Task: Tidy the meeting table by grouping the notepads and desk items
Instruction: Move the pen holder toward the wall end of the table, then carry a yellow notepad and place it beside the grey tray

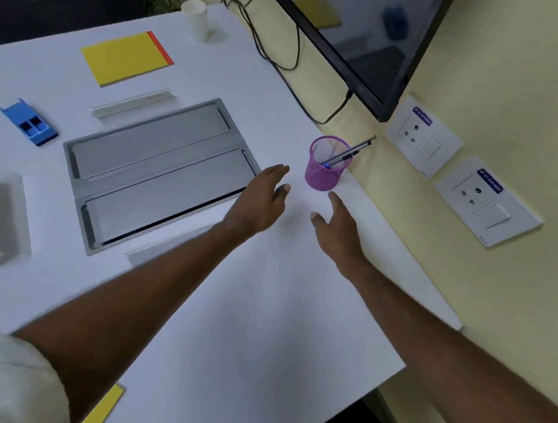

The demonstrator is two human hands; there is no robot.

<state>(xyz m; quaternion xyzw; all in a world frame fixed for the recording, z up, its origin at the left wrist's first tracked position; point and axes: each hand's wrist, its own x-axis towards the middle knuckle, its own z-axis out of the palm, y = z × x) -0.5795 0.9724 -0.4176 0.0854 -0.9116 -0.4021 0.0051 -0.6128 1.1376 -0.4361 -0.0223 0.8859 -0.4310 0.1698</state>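
Both hands bare and spread, left hand (pixel 265 196) and right hand (pixel 333 222) flanking the purple pen cup (pixel 327 164) near the wall edge, not touching. Likely step: fetching it. Next: close round it, lift upright toward the yellow notepad (pixel 126 57).

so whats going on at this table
A person reaches both hands toward the purple mesh pen cup, which stands upright with pens in it near the wall-side edge of the table. The left hand and right hand are open, just short of it, holding nothing. A yellow notepad, a blue desk organiser and a paper cup sit apart farther back.
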